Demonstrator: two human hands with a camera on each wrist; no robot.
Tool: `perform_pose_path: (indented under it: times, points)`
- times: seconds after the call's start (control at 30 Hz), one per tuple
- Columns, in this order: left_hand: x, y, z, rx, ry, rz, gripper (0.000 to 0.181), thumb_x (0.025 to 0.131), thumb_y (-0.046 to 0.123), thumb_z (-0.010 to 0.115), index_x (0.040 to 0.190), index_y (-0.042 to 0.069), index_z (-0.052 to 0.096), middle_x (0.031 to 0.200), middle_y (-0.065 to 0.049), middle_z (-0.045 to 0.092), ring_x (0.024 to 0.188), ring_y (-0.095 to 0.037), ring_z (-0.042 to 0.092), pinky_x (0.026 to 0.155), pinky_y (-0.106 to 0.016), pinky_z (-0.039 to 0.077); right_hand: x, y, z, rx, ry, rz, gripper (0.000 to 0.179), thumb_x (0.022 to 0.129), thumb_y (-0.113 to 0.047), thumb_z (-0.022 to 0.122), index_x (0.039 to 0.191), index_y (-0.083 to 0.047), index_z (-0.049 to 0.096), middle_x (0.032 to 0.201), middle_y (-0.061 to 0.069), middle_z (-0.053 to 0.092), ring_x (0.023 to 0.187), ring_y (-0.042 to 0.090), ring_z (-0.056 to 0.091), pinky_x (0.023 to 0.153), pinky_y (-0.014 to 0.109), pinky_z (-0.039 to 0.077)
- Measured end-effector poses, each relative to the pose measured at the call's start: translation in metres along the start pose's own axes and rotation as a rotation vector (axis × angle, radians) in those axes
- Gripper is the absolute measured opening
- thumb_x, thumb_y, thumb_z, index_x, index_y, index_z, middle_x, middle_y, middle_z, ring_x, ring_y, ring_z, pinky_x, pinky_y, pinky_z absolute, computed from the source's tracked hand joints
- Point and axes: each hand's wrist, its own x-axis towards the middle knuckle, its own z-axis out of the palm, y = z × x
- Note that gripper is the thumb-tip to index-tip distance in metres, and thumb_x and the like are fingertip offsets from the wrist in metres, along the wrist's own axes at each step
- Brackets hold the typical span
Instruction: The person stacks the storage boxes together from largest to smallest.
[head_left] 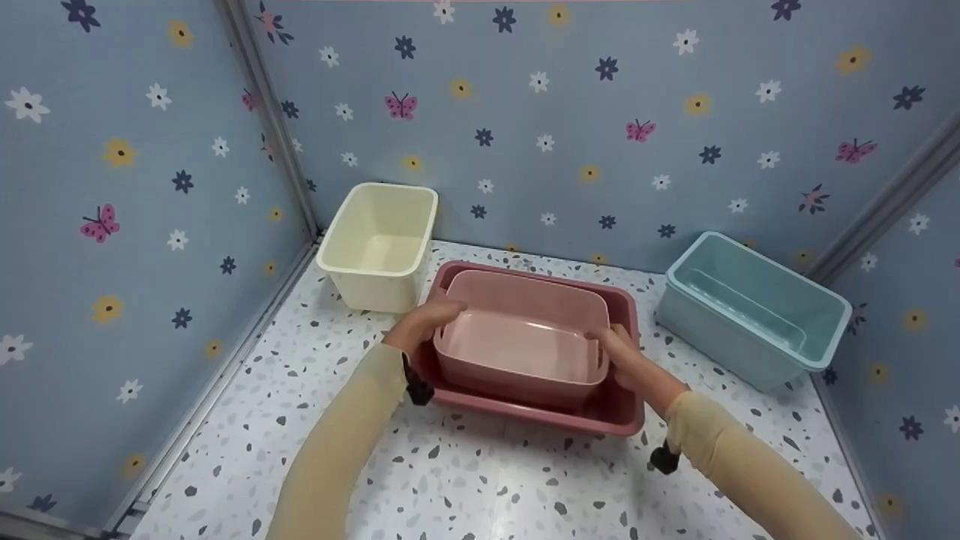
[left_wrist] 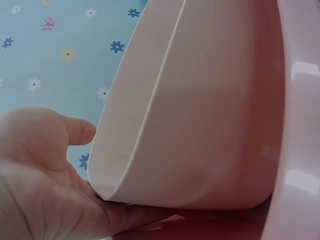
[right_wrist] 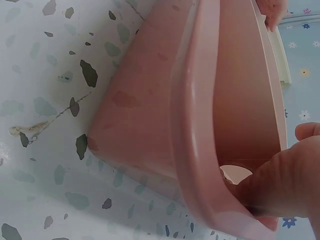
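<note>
A light pink plastic bin [head_left: 517, 381] sits inside a larger dark pink bin [head_left: 525, 415] on the speckled tabletop. My left hand [head_left: 426, 324] grips the light pink bin at its left end, thumb over the rim and fingers along the outside. In the left wrist view the fingers of the left hand [left_wrist: 60, 185] run under the end wall. At the opposite end my right hand [head_left: 622, 354] holds the same bin near its handle hole. The right wrist view shows the right hand [right_wrist: 280, 175] reaching down between the two bins, its fingertips partly hidden.
A cream bin [head_left: 375, 285] stands at the back left, close by the dark pink bin's corner. To the right is a blue-green bin [head_left: 727, 337], set at an angle. Flower-patterned panels [head_left: 525, 112] enclose the speckled tabletop [head_left: 465, 480] at the back and sides.
</note>
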Motion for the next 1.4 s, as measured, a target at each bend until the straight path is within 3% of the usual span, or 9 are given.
perform_pose_path:
  times: [0.17,0.5,0.7,0.77,0.87,0.97,1.1,1.2,1.4]
  points:
    - [-0.001,0.002,-0.001,-0.026,-0.033,-0.008,0.079,0.097,0.021,0.048,0.154,0.002,-0.005,0.158,-0.015,0.001,0.138,-0.028,0.015,0.114,-0.041,0.018,0.000,-0.003,-0.001,0.004,-0.023,0.033,0.075,0.086,-0.016,0.058,0.148,0.000,0.018,0.147,0.020,0.027,0.132,0.038,0.032,0.108,0.049,0.031]
    - [-0.001,0.007,-0.002,0.108,-0.028,-0.007,0.077,0.099,0.027,0.044,0.153,-0.004,-0.002,0.160,-0.018,-0.003,0.144,-0.028,0.003,0.116,-0.042,0.008,-0.003,-0.012,-0.002,-0.091,-0.015,0.069,0.074,0.086,-0.017,0.058,0.147,0.001,0.019,0.146,0.019,0.027,0.133,0.036,0.030,0.110,0.049,0.026]
    - [-0.001,0.010,0.000,0.156,0.010,0.062,0.051,0.098,0.022,0.044,0.138,-0.011,0.039,0.137,-0.025,0.040,0.122,-0.033,0.042,0.107,-0.043,0.032,-0.008,-0.017,0.004,-0.188,0.035,0.042,0.067,0.087,-0.021,0.059,0.140,0.003,0.026,0.134,0.018,0.032,0.119,0.035,0.038,0.100,0.047,0.038]
    - [-0.003,0.009,0.001,0.183,0.031,0.087,0.051,0.097,0.020,0.044,0.136,-0.012,0.041,0.135,-0.026,0.042,0.121,-0.033,0.043,0.106,-0.043,0.033,-0.010,-0.019,0.006,-0.219,0.049,0.027,0.070,0.088,-0.021,0.058,0.143,0.004,0.021,0.138,0.020,0.030,0.119,0.034,0.037,0.100,0.046,0.039]
    - [-0.007,0.008,0.001,0.204,0.050,0.092,0.060,0.098,0.022,0.045,0.145,-0.011,0.029,0.148,-0.026,0.031,0.132,-0.032,0.033,0.111,-0.043,0.026,-0.013,-0.020,0.008,-0.258,0.089,-0.017,0.078,0.090,-0.020,0.056,0.148,0.004,0.011,0.148,0.023,0.023,0.128,0.034,0.033,0.107,0.047,0.032]
    - [-0.012,0.006,-0.002,0.195,0.075,0.132,0.062,0.099,0.022,0.045,0.150,-0.005,0.023,0.149,-0.024,0.033,0.132,-0.033,0.036,0.109,-0.045,0.030,-0.017,-0.023,0.008,-0.310,0.113,-0.080,0.078,0.092,-0.019,0.055,0.150,0.004,0.008,0.152,0.025,0.022,0.135,0.035,0.029,0.111,0.049,0.024]
    - [-0.020,0.001,-0.007,0.259,0.167,0.262,0.050,0.097,0.020,0.046,0.140,-0.004,0.044,0.128,-0.022,0.055,0.110,-0.030,0.054,0.095,-0.044,0.045,-0.027,-0.025,0.004,-0.367,0.090,-0.177,0.070,0.094,-0.019,0.055,0.149,0.001,0.019,0.150,0.024,0.029,0.135,0.036,0.032,0.110,0.052,0.027]
    - [-0.029,-0.005,-0.012,0.323,0.248,0.318,0.046,0.097,0.021,0.047,0.133,-0.007,0.052,0.124,-0.022,0.059,0.112,-0.030,0.055,0.095,-0.045,0.045,-0.039,-0.022,-0.001,-0.403,0.058,-0.267,0.062,0.095,-0.020,0.055,0.147,0.000,0.027,0.147,0.023,0.035,0.134,0.036,0.035,0.108,0.052,0.030]
    - [-0.049,-0.030,-0.018,0.303,0.341,0.397,0.041,0.099,0.019,0.047,0.132,-0.005,0.054,0.128,-0.022,0.056,0.118,-0.035,0.053,0.097,-0.049,0.043,-0.062,-0.008,-0.010,-0.503,0.096,-0.480,0.045,0.095,-0.018,0.057,0.135,-0.002,0.044,0.134,0.020,0.050,0.124,0.035,0.047,0.103,0.051,0.037]
